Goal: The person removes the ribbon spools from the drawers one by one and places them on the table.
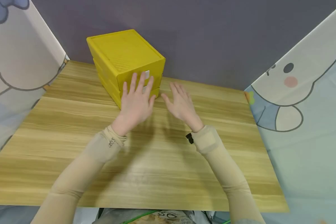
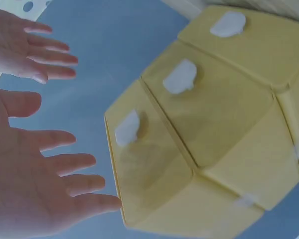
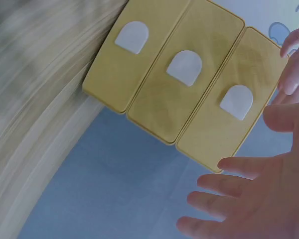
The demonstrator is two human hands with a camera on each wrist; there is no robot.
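A yellow three-drawer box point(image 1: 126, 59) stands at the back of the wooden table point(image 1: 145, 161). Each drawer front has a white tab handle point(image 3: 184, 67). My left hand point(image 1: 135, 98) is open, fingers spread, held flat just in front of the drawer fronts. In the left wrist view its fingertips point(image 2: 107, 201) reach the edge of the top drawer point(image 2: 149, 164), and I cannot tell whether they touch. My right hand point(image 1: 180, 104) hovers open to the right of the box, over the table, holding nothing. All drawers look closed.
Cartoon-printed panels stand at the left point(image 1: 14, 62) and right point(image 1: 305, 93) of the table, with a grey wall point(image 1: 212, 37) behind the box. Bare wood stretches from the hands to the near edge.
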